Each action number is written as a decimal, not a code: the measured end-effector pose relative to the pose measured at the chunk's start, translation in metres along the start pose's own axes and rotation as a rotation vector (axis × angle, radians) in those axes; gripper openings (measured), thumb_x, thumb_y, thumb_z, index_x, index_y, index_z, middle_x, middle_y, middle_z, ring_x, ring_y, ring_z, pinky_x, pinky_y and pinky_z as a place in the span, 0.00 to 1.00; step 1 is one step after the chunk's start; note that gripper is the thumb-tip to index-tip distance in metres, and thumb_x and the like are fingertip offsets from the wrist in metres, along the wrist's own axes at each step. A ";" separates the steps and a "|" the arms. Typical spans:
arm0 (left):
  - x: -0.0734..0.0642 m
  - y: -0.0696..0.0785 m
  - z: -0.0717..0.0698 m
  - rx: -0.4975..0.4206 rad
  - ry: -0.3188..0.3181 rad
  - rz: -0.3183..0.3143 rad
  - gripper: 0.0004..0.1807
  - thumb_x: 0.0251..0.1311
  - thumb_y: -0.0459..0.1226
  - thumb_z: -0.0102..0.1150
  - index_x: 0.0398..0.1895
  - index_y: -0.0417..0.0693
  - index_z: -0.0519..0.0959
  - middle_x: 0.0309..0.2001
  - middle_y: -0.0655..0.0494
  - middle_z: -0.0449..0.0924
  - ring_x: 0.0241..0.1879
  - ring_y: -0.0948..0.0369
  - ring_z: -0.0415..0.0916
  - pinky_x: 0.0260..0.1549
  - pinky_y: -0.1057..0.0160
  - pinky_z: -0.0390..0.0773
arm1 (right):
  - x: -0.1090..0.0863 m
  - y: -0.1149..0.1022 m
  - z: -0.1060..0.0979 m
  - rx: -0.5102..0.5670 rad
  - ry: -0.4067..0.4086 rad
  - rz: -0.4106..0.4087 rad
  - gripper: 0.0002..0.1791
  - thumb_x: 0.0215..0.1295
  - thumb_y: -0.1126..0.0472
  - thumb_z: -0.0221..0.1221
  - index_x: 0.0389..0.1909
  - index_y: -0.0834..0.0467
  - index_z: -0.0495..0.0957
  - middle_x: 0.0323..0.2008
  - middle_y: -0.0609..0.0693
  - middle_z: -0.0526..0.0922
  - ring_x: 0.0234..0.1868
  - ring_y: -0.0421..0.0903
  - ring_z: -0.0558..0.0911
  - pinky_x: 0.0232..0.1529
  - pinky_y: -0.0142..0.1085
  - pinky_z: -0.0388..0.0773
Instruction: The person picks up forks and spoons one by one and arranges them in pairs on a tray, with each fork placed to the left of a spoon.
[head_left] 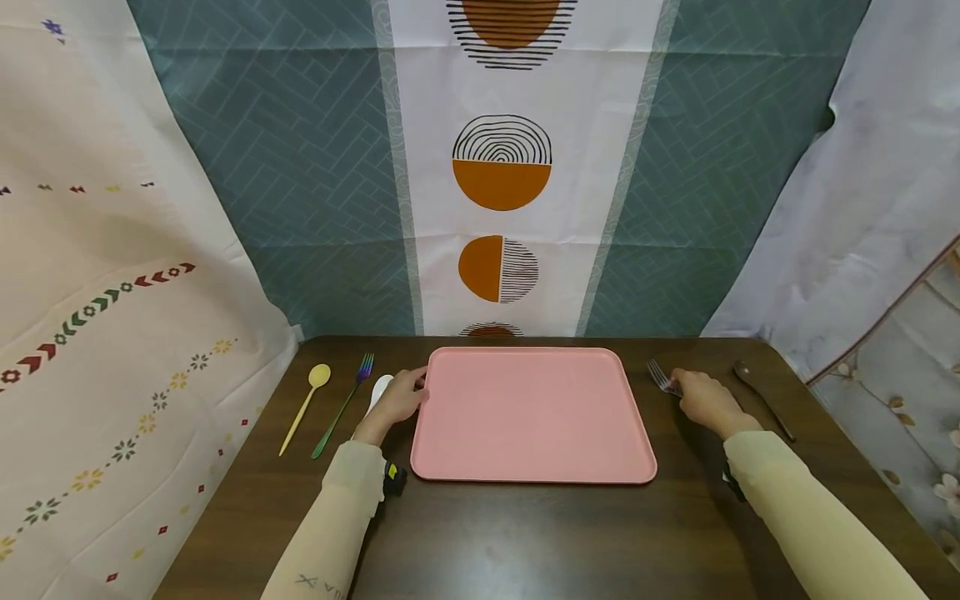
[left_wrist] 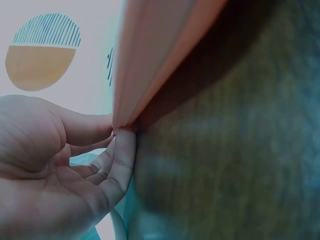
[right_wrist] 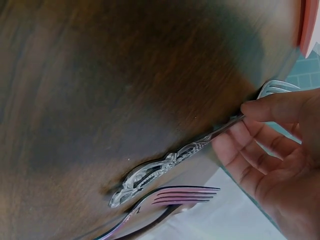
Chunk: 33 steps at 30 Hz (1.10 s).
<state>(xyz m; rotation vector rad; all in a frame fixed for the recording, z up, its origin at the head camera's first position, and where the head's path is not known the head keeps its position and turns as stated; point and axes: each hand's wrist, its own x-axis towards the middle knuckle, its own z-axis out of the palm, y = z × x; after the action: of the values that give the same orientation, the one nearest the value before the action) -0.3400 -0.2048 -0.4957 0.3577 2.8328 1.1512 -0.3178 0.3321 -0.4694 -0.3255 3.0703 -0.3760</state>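
My left hand (head_left: 399,400) pinches the left rim of a pink rectangular tray (head_left: 532,417), which lies on the dark wooden table. In the left wrist view the thumb and fingertips meet at the tray's edge (left_wrist: 142,75). To the right of the tray, my right hand (head_left: 707,402) pinches a silver fork (head_left: 659,376) at its neck, tines pointing away from me. Its ornate openwork handle (right_wrist: 167,167) shows in the right wrist view, close over the wood. A white spoon (head_left: 380,387) is partly covered by my left hand.
Left of the tray lie a yellow spoon (head_left: 318,377) and a rainbow-coloured fork (head_left: 351,398). A dark spoon (head_left: 752,382) rests near the right edge. The right wrist view also shows a purplish fork (right_wrist: 165,195). Patterned cloths (head_left: 300,167) hang behind and beside the table.
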 end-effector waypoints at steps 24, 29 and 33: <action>0.004 -0.003 0.002 -0.008 0.014 -0.027 0.29 0.67 0.25 0.53 0.73 0.30 0.69 0.45 0.40 0.77 0.46 0.47 0.73 0.45 0.50 0.76 | 0.004 0.007 0.003 -0.008 -0.007 -0.007 0.16 0.60 0.78 0.54 0.49 0.69 0.78 0.44 0.72 0.83 0.42 0.70 0.83 0.35 0.60 0.79; 0.002 0.001 0.003 -0.017 0.026 -0.042 0.29 0.67 0.25 0.53 0.72 0.29 0.69 0.45 0.39 0.77 0.45 0.46 0.74 0.45 0.49 0.76 | 0.004 0.006 0.002 -0.018 -0.005 -0.010 0.16 0.59 0.78 0.55 0.48 0.69 0.79 0.44 0.72 0.83 0.42 0.71 0.83 0.37 0.61 0.79; 0.002 0.003 0.006 -0.010 0.050 -0.055 0.28 0.66 0.25 0.53 0.71 0.30 0.71 0.46 0.39 0.77 0.48 0.46 0.72 0.48 0.47 0.75 | 0.004 0.005 0.001 -0.018 -0.007 -0.018 0.16 0.59 0.78 0.55 0.48 0.70 0.79 0.43 0.72 0.83 0.42 0.70 0.83 0.37 0.61 0.79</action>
<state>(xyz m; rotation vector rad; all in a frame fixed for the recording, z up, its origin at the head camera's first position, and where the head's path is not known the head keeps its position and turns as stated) -0.3405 -0.1983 -0.4976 0.2518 2.8593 1.1798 -0.3224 0.3361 -0.4721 -0.3546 3.0679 -0.3478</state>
